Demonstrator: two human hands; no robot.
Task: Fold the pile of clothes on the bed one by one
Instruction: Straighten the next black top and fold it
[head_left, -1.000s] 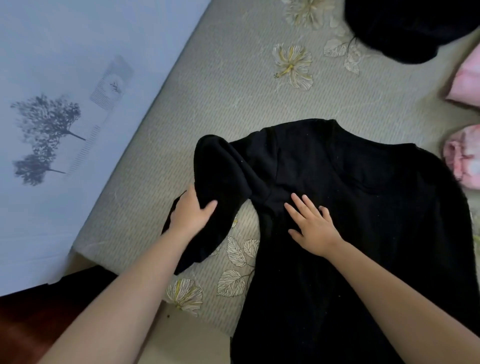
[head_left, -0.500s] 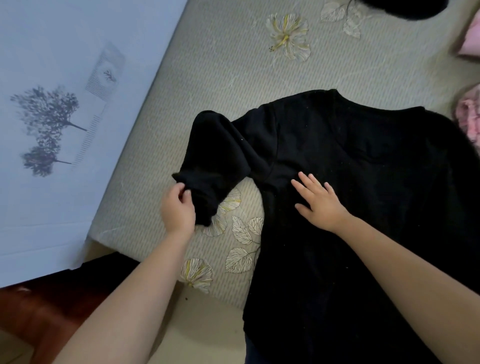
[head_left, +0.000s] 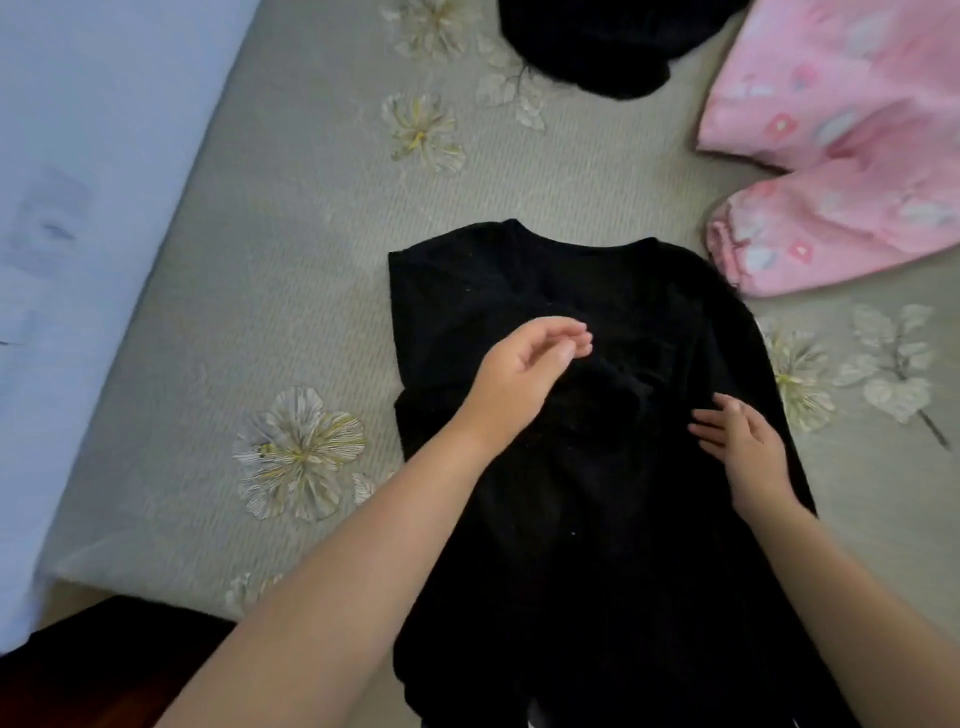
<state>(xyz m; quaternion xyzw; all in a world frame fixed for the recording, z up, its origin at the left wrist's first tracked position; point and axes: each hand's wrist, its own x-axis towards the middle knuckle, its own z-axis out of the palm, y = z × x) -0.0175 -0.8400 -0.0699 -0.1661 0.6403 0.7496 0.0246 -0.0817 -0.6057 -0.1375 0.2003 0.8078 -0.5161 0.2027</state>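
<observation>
A black long-sleeved top (head_left: 597, 493) lies flat on the bed (head_left: 270, 270), neck away from me. Its left sleeve is folded inward and lies across the chest. My left hand (head_left: 524, 369) hovers over the chest with loosely bent fingers and holds nothing. My right hand (head_left: 743, 452) rests flat on the right side of the top, fingers straight and pointing left. The hem of the top runs out of view at the bottom.
A pink patterned garment (head_left: 841, 135) lies at the upper right, close to the top's right shoulder. Another black garment (head_left: 597, 47) sits at the far edge. A pale blue wall (head_left: 78, 208) borders the bed's left side. Dark floor (head_left: 104, 670) shows lower left.
My left hand carried the left sleeve inward across the chest and let it go. My right hand shifted from the left armpit area to the right side. The view moved rightward.
</observation>
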